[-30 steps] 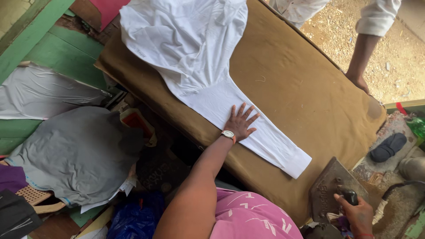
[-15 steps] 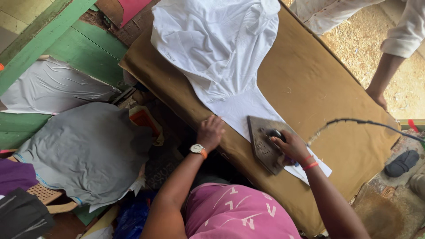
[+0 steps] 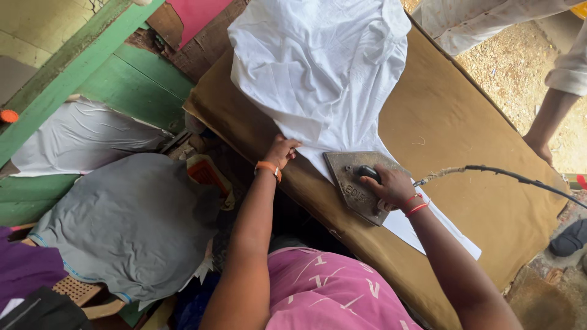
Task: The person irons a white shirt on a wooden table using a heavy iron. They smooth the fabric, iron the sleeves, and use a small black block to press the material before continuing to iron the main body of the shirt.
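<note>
A white shirt lies on a brown padded ironing table, one sleeve stretched toward the near right. My right hand grips the handle of a heavy dark metal iron that rests on the sleeve. Its cord runs off to the right. My left hand, with an orange band on the wrist, pinches the shirt's edge at the near side of the table, beside the iron.
Another person stands at the far right with a hand on the table edge. A grey garment and a white cloth lie to the left, below a green wooden frame. A dark sandal sits on the ground.
My right hand brought the iron from the table's near right corner onto the sleeve and slid it up toward the shirt body. My left hand went from flat on the sleeve to gripping the shirt's edge.
</note>
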